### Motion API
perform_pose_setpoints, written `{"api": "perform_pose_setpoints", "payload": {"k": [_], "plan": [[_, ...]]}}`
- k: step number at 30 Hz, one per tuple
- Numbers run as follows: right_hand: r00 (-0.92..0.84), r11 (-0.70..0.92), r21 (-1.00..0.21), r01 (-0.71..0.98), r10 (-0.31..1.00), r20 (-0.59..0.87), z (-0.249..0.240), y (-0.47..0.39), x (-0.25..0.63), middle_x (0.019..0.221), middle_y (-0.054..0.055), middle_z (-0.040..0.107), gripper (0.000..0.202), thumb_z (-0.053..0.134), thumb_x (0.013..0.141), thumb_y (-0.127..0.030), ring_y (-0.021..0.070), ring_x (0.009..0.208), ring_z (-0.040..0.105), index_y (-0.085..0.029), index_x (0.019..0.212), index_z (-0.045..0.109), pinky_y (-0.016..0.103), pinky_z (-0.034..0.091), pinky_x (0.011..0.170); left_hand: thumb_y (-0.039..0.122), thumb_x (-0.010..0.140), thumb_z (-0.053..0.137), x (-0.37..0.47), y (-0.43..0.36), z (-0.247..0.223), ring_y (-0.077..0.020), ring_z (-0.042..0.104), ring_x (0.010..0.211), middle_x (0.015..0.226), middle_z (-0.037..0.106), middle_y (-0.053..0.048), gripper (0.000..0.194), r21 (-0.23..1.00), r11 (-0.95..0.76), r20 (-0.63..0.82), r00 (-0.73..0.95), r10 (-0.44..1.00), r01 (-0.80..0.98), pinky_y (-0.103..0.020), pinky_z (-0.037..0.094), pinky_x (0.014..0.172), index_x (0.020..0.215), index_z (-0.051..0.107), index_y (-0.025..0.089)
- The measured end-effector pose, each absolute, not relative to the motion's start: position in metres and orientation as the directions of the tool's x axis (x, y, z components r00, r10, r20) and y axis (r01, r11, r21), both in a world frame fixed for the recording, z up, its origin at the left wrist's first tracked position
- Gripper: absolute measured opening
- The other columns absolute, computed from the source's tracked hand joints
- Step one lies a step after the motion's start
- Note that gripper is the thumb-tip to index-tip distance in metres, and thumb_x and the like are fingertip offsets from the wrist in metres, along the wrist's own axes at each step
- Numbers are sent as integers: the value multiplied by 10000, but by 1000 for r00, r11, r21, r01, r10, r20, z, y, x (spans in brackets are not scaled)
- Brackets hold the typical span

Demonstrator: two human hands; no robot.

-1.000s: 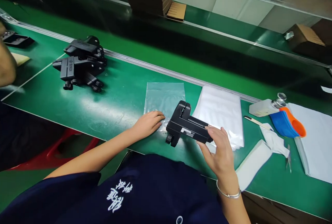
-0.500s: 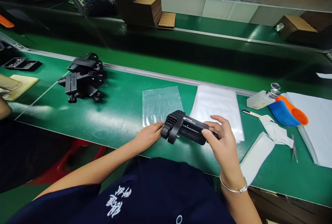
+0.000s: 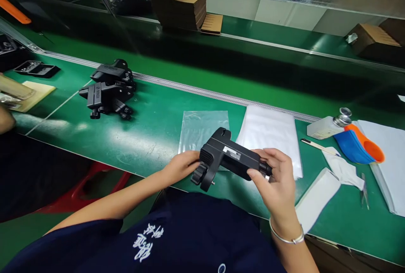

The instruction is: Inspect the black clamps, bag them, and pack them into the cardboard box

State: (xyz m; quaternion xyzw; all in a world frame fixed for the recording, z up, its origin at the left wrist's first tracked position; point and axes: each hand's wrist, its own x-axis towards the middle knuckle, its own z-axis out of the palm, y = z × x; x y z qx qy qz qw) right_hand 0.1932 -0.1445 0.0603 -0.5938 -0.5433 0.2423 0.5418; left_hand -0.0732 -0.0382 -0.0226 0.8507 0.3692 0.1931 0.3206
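Observation:
A black device point(image 3: 232, 155) with a white label is held above the bench by my right hand point(image 3: 276, 176), whose thumb and fingers grip its right end. At the device's left end is my left hand point(image 3: 182, 166), with its fingertips partly hidden behind the device; whether they touch it I cannot tell. Under and behind the device lies a clear plastic bag point(image 3: 202, 127). A stack of whitish plastic bags point(image 3: 272, 131) lies just right of it. Several similar black devices point(image 3: 109, 89) are piled at the left.
On the right are a pump bottle point(image 3: 327, 126), blue and orange scoops point(image 3: 359, 143), white cloth point(image 3: 341, 167), tweezers point(image 3: 365, 193) and a white strip point(image 3: 319, 197). A person's arm point(image 3: 5, 121) shows at the far left. Cardboard point(image 3: 190, 7) stands on the shelf behind.
The black device has been turned in my right hand, so its white label now faces up more. The whole view has shifted slightly, moving the bench items rightward.

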Motion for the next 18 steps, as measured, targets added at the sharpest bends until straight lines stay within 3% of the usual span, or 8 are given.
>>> {"api": "perform_pose_setpoints", "payload": {"k": [3, 6, 10, 18], "plan": [[125, 415, -742, 526, 826, 550, 56, -145, 194, 1140, 90, 672, 494, 746, 803, -265, 281, 1057, 666, -308, 1211, 471, 532, 540, 911, 478, 943, 431, -65, -24, 15, -276, 661, 1095, 1221, 683, -136, 466, 942, -224, 41, 575, 817, 251, -418, 545, 896, 1270, 592, 188], [-20, 515, -583, 628, 760, 650, 54, -143, 194, 1121, 63, 685, 505, 761, 793, -236, 277, 1031, 683, -329, 1186, 457, 621, 452, 1003, 662, 882, 460, -52, -20, 49, -300, 660, 1097, 1252, 657, -177, 709, 999, -47, 45, 688, 724, -17, -400, 549, 848, 1400, 461, 177], [-77, 525, -506, 684, 742, 666, 53, -143, 194, 1138, 59, 680, 534, 763, 796, -230, 264, 1009, 693, -342, 1205, 439, 634, 428, 1017, 666, 770, 648, -36, -26, 70, -310, 644, 1116, 1253, 652, -164, 836, 999, -6, 38, 718, 695, -46, -376, 533, 848, 1415, 432, 180], [-95, 517, -502, 693, 756, 648, 52, -148, 195, 1145, 59, 676, 560, 764, 790, -201, 260, 1027, 682, -342, 1229, 446, 603, 448, 1012, 667, 795, 622, -33, -25, 66, -297, 641, 1114, 1246, 654, -153, 807, 998, -57, 51, 714, 698, -16, -355, 528, 849, 1409, 445, 175]]}}
